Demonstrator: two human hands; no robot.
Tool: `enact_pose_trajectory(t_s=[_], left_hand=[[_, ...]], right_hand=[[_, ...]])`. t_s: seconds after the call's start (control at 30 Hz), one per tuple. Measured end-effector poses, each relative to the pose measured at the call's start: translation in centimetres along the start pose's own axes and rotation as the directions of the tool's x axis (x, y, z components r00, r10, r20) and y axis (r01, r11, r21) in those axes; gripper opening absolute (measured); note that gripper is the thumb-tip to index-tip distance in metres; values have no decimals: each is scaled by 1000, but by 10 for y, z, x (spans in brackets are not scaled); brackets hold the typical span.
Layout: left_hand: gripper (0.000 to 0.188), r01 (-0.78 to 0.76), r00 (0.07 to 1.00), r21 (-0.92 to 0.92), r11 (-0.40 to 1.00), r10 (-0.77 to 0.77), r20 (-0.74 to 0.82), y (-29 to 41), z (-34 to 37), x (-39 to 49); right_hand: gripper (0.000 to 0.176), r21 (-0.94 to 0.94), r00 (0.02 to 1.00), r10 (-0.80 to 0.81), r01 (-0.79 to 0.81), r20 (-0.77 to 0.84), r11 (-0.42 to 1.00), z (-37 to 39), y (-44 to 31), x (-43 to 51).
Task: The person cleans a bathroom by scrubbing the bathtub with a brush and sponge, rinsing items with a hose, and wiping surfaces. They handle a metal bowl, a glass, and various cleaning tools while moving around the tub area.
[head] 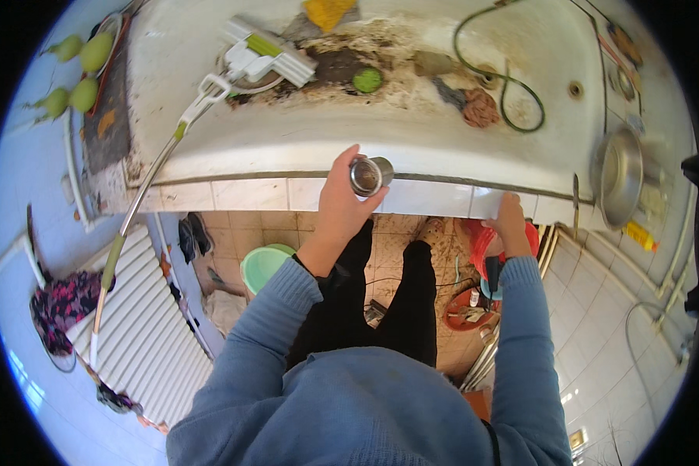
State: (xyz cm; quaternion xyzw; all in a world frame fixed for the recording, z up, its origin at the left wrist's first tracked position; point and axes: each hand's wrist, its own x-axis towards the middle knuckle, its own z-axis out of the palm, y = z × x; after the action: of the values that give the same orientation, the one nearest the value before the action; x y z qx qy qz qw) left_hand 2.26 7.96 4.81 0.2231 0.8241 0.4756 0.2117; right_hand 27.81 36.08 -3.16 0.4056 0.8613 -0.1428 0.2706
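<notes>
My left hand holds a small metal cup on its side above the tiled edge of a bathtub. Its open mouth faces me, and brownish matter shows inside. My right hand is farther right, just below the tub's rim, with its fingers bent near a red plastic container. A pale, blurred patch lies by its fingertips; whether the hand grips anything cannot be told. Inside the dirty tub lie a green scrubber-like object, a crumpled brown cloth and a green hose.
A squeeze mop leans from the tub over a white radiator at left. A metal basin stands at the tub's right end. On the tiled floor are a green basin and a red basin. Green gourds lie upper left.
</notes>
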Motion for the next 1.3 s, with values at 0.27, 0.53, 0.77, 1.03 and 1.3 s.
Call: enact_pose_trajectory(t_s=[0.27, 0.53, 0.77, 1.03, 1.3], left_hand=[[65, -327, 891, 166, 930, 244, 384, 65, 113, -19], [74, -616, 607, 103, 781, 387, 694, 116, 234, -91], [54, -570, 380, -16, 822, 280, 882, 143, 317, -169], [41, -615, 108, 3, 789, 81, 991, 117, 392, -269], [40, -654, -24, 30, 756, -61, 998, 79, 446, -316]], right_hand=[[63, 981, 940, -312, -174, 141, -82, -6, -10, -42], [50, 776, 993, 70, -31, 97, -630, 37, 37, -149], [38, 676, 850, 491, 249, 191, -694, 125, 170, -232], [41, 481, 430, 583, 330, 689, -812, 338, 278, -332], [51, 236, 344, 376, 385, 861, -892, 476, 328, -364]])
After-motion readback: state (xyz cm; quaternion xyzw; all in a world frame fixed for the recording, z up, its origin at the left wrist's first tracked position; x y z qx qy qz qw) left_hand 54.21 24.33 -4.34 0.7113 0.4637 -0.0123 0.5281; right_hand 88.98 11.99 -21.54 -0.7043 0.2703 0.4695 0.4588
